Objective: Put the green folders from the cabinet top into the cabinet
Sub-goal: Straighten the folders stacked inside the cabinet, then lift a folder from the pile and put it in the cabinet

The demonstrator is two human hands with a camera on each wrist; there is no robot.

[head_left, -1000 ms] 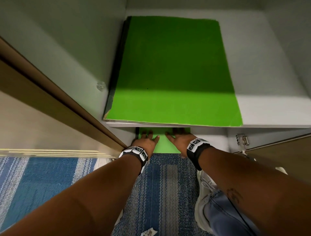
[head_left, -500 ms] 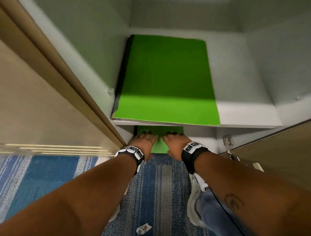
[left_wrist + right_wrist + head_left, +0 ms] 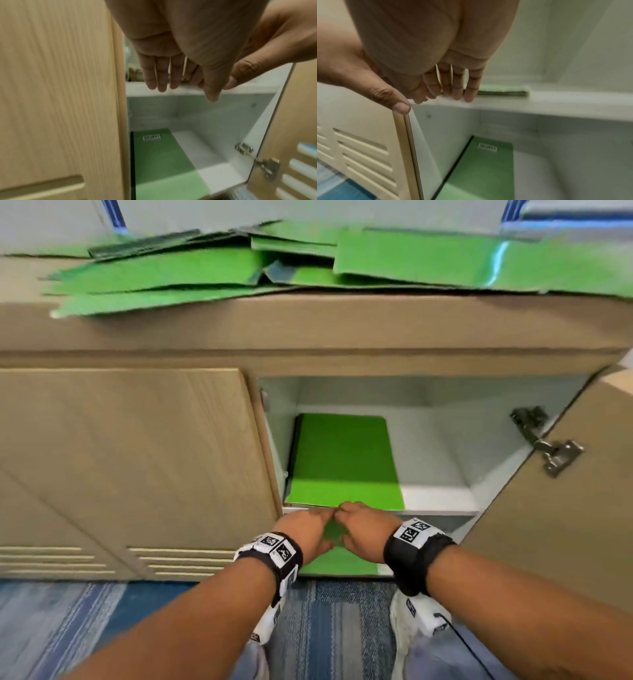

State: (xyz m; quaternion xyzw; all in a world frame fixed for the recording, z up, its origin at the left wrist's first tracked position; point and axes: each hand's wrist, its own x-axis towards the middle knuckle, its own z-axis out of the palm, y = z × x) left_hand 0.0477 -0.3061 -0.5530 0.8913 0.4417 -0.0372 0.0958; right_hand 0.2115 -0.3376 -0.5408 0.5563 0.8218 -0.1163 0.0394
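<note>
Head view shows the green folders [image 3: 308, 268] heaped loosely and overlapping on the cabinet top [image 3: 308, 323], several jutting past its front edge. One stack of folders [image 3: 342, 460] lies flat on the upper shelf [image 3: 438, 498] inside the open compartment, against the left wall, and another folder [image 3: 163, 162] lies on the cabinet floor below. They look like thin, glossy card: light, bendy, likely slippery (a loose pile could fan out), so I would take a few at a time by the long edges or spine. Left hand [image 3: 308, 530] and right hand [image 3: 364, 529] hang side by side before the shelf's front edge, each grip empty with fingers straight and relaxed. Cabinet doors [image 3: 130, 467] are pale wood grain with louvre slots; interior is smooth white, with a metal hinge [image 3: 548, 440].
</note>
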